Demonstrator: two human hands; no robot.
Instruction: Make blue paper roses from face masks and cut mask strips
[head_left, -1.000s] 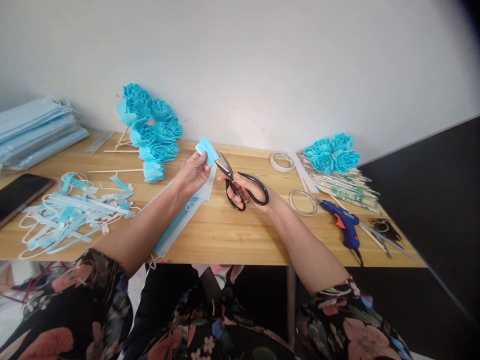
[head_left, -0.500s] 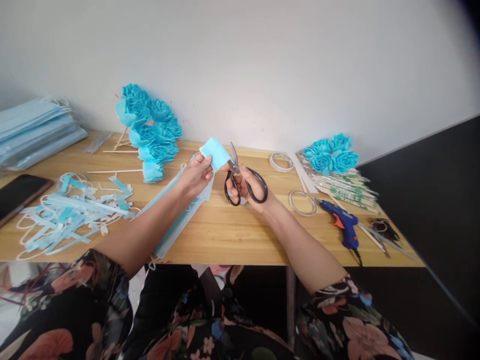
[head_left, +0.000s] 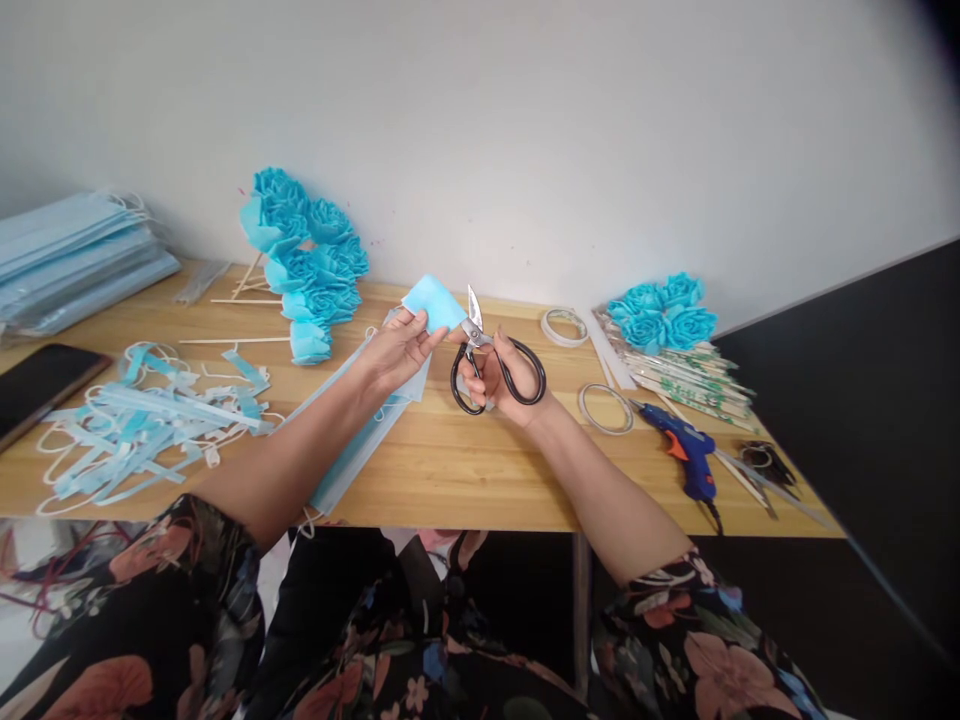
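1. Left hand (head_left: 397, 348): grasping the blue piece (head_left: 433, 303) along its lower edge, thumb on the near side. The piece is held in the air above the table (head_left: 450, 470).
2. Blue piece, orientation: one second ago it stood narrow and folded; it now shows a broad, smooth face, as it did half a second ago. Its right corner meets the scissors (head_left: 473, 336).
3. Right hand (head_left: 506, 378): gripping the scissors, fingers through the black handle loops. Compared with one second ago, the tool sits slightly farther right and its visible blade points up rather than up and left.
4. Blade contact: one blade stands clear beside the piece; the other is poorly seen, probably behind the corner.
5. Below the right hand: a pale patch, now visible, was not seen one second ago. It is too covered to identify.
6. Unchanged: the flat masks (head_left: 360, 455) lie beneath and beside the left forearm; the scrap heap (head_left: 157, 420) lies to their left. The blue flowers (head_left: 311, 270) stay at the back, and the glue gun (head_left: 690, 450) rests at right.
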